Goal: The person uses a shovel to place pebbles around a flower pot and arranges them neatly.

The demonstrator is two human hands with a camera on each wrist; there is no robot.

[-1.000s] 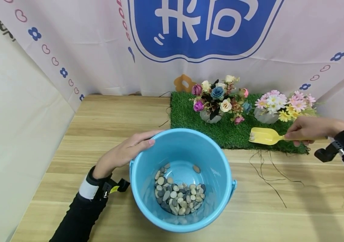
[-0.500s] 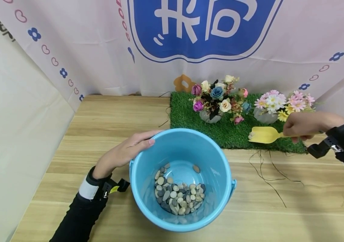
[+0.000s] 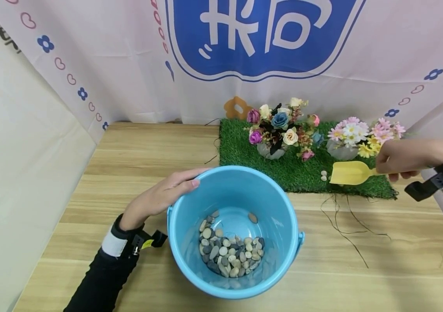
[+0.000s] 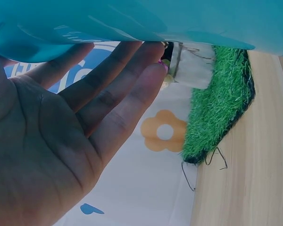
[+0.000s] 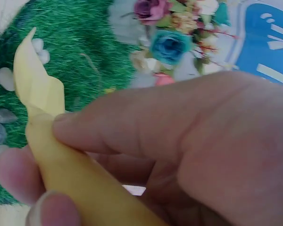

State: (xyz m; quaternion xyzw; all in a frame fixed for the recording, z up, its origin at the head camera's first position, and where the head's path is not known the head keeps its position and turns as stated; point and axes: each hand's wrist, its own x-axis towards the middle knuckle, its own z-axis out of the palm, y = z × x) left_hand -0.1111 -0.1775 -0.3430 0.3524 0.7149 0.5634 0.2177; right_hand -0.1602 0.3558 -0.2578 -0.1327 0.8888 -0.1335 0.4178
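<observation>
A light blue bucket point(image 3: 190, 264) stands on the wooden table, with several pebbles point(image 3: 229, 253) on its bottom. My left hand point(image 3: 163, 195) rests flat against the bucket's far left rim point(image 4: 132, 28), fingers straight. My right hand point(image 3: 400, 159) grips the handle of a yellow scoop point(image 3: 349, 173) held over the green grass mat point(image 3: 244, 147); the scoop blade point(image 5: 34, 82) looks empty. Two or three pale pebbles point(image 3: 324, 175) lie on the mat just left of the scoop tip, seen also as pebbles point(image 5: 38, 51) in the right wrist view.
Two bunches of artificial flowers, one mixed point(image 3: 279, 125) and one of daisies point(image 3: 361, 134), stand on the mat behind the scoop. Thin dry strands point(image 3: 346, 225) lie on the table right of the bucket. A printed cloth backdrop point(image 3: 260, 39) closes the far side.
The right hand drew the scoop back to the right, and the pebbles that sat at its tip now lie on the grass mat. Left hand and bucket have not moved.
</observation>
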